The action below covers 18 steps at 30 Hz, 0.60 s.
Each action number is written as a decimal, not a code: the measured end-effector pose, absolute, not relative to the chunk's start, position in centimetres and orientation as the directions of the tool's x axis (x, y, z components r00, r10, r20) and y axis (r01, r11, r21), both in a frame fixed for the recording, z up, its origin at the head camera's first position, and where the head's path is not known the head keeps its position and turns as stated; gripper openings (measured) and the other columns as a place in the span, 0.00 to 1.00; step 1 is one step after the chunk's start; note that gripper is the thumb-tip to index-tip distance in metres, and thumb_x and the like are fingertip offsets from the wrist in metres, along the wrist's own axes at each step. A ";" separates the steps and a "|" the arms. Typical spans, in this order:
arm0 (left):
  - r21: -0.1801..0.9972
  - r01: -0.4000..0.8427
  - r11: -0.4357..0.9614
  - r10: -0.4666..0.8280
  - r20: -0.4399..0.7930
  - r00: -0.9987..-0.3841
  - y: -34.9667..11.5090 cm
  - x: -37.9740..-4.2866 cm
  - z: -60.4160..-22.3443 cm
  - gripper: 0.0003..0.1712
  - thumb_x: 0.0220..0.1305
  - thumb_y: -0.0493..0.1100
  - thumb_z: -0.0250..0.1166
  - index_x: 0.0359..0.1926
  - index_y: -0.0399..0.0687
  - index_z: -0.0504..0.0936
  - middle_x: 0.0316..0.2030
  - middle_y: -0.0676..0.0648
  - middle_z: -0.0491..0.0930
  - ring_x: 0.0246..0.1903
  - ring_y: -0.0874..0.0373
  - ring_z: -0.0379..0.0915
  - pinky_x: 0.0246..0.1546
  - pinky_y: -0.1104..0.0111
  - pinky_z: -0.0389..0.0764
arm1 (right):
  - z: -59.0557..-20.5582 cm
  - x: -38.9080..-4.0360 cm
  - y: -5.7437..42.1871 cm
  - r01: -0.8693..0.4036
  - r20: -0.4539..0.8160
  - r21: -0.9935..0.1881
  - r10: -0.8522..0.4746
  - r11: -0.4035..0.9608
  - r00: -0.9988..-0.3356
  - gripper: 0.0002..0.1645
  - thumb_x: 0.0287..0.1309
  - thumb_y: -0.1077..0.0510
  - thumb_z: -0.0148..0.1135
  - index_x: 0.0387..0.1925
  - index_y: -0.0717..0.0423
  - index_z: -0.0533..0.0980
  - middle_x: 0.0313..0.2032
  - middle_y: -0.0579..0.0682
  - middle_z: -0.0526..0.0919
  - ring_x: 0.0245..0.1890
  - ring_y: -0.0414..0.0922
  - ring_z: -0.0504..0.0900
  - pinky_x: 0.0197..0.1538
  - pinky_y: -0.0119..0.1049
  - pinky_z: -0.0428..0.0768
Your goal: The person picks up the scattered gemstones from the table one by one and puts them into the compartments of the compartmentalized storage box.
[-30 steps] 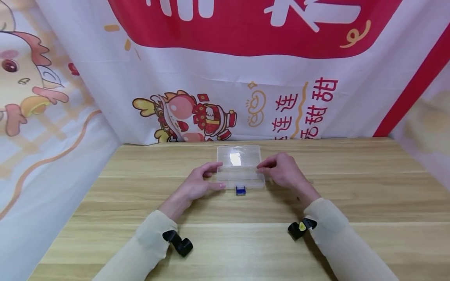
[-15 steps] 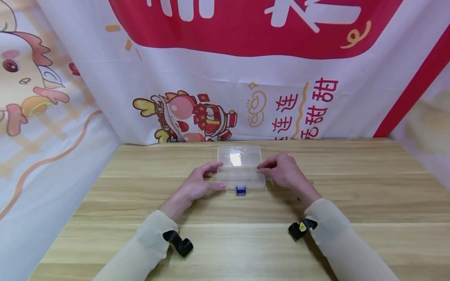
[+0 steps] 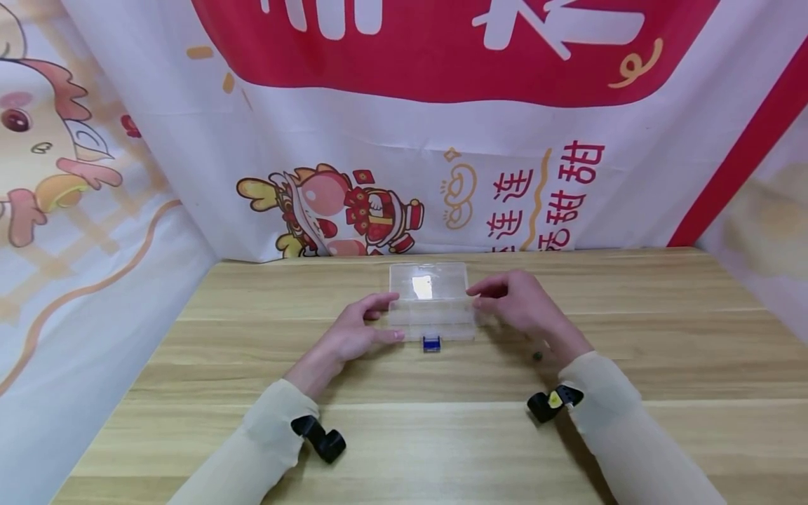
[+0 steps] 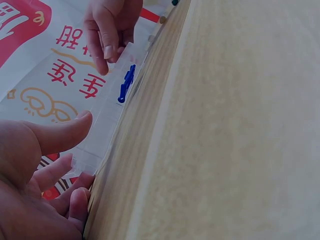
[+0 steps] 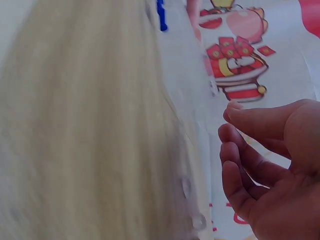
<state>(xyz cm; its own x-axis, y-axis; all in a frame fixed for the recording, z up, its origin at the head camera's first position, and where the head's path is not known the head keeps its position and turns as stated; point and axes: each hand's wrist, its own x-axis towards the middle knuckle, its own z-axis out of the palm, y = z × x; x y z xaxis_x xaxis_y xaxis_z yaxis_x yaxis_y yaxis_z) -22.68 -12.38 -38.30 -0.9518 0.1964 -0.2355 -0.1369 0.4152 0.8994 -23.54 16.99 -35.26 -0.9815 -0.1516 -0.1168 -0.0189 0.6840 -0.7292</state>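
Note:
A clear plastic compartment box [image 3: 435, 330] stands on the wooden table, its see-through lid [image 3: 407, 280] raised at the back. A blue latch [image 3: 432, 344] juts from its front. My left hand [image 3: 353, 328] holds the box's left end, thumb along the front and fingers round the side; in the left wrist view the same hand [image 4: 40, 170] spans that end. Beside the box's right edge is my right hand [image 3: 520, 301]. In the right wrist view its fingers [image 5: 232, 175] bend loosely with nothing between them and thumb.
A small dark green bead [image 3: 537, 356] lies on the table [image 3: 429, 449] by my right wrist. In the right wrist view, blurred clear round pieces [image 5: 198, 221] sit near the table's far side. A printed cloth [image 3: 404, 126] hangs behind the table.
My right hand has shifted slightly right, its fingertips drawing away from the box's right edge, and the green bead shows more plainly. The left hand and the box stay in place.

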 end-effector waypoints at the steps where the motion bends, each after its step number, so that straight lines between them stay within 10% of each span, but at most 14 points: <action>1: 0.900 -0.137 0.415 0.196 -0.235 -0.952 -12.4 -22.7 -38.3 0.39 0.52 0.44 0.76 0.64 0.70 0.74 0.63 0.57 0.71 0.62 0.52 0.61 0.68 0.52 0.61 | -35.2 -23.6 17.3 -0.026 -0.113 -0.731 -0.158 0.682 -0.981 0.13 0.63 0.53 0.65 0.49 0.41 0.83 0.45 0.45 0.82 0.45 0.47 0.77 0.45 0.39 0.76; 18: 0.898 -0.138 0.417 0.202 -0.239 -0.950 -12.4 -22.7 -38.3 0.39 0.52 0.44 0.76 0.64 0.70 0.73 0.63 0.57 0.71 0.63 0.52 0.60 0.68 0.52 0.61 | -36.2 -24.5 23.5 -0.072 -0.163 -0.714 -0.266 0.696 -0.950 0.14 0.60 0.57 0.67 0.49 0.45 0.83 0.48 0.48 0.84 0.46 0.50 0.75 0.46 0.38 0.75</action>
